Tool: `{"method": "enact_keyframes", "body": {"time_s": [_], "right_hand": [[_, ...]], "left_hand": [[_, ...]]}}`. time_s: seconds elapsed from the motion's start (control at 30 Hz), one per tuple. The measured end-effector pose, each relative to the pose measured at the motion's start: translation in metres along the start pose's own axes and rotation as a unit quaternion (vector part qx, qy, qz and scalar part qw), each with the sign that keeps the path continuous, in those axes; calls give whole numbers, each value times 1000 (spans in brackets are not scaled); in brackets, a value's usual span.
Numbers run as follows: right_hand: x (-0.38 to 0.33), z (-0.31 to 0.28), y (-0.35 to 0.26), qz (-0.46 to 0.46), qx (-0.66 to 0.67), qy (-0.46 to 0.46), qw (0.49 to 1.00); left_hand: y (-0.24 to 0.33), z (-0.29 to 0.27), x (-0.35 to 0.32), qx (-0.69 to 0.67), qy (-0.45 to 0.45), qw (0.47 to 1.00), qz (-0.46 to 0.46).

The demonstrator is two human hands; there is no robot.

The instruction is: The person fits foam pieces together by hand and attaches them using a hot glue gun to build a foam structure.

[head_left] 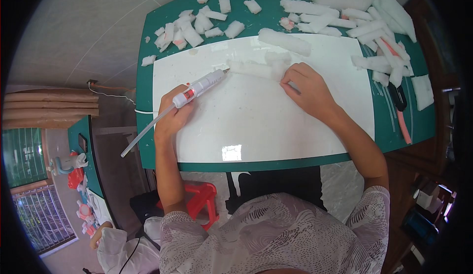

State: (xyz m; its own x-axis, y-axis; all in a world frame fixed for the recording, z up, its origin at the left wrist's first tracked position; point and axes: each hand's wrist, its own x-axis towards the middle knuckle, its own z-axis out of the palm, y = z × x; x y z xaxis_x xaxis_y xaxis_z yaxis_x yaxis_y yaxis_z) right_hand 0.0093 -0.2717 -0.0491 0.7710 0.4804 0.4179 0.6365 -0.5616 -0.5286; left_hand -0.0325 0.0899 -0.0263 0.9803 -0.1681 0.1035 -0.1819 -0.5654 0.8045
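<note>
My left hand [173, 114] is wrapped round a white hot glue gun [206, 83] with a red trigger. A long clear glue stick [148, 131] sticks out of its back end. The gun's metal tip is at the left end of a white foam strip [251, 69] lying on the white board [256, 121]. My right hand [310, 89] rests at the strip's right end, thumb and fingers pinched together; what lies between them is hidden. A short foam piece [277, 57] is just behind the strip, and a thicker foam block [285, 42] lies farther back.
White foam scraps [189, 30] lie at the back left of the green table [236, 166]. More foam strips [374, 27], clear glue sticks [389, 107] and a black-and-pink tool [400, 109] are at the right. A red stool [201, 200] stands below; another person's arm [100, 233] shows at the lower left.
</note>
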Motion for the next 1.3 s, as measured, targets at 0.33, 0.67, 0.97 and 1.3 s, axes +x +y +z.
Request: {"method": "enact_keyframes", "body": {"time_s": [0.33, 0.67, 0.97, 1.3], "right_hand": [[1, -2, -1, -3, 1, -9, 1000], [-1, -2, 2, -3, 19, -12, 1000], [-3, -4, 8, -22, 19, 4, 1000], [3, -10, 14, -49, 30, 12, 998]], "left_hand": [[10, -10, -3, 50, 22, 998, 36], [-2, -24, -20, 119, -10, 993, -1], [73, 0, 33, 254, 22, 944, 208], [99, 94, 150, 265, -261, 910, 185]]}}
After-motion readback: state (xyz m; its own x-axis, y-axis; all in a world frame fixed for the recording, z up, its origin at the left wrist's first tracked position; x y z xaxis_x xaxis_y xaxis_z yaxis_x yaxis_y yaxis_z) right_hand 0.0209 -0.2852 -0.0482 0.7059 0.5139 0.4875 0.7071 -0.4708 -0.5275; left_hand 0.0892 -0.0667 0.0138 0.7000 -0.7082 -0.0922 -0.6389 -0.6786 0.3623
